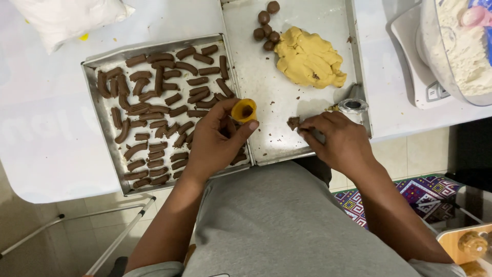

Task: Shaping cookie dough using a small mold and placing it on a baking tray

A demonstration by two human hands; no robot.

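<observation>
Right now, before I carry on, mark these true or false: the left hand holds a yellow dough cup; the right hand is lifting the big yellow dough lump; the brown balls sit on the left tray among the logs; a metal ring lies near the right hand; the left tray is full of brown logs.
1. The left hand holds a yellow dough cup. True.
2. The right hand lifts the yellow dough lump. False: the lump lies apart on the right tray; the fingers touch a small brown piece.
3. The brown balls sit among the logs. False: they are on the right tray, beside the lump.
4. A metal ring lies near the right hand. True.
5. The left tray holds many brown logs. True.
</observation>
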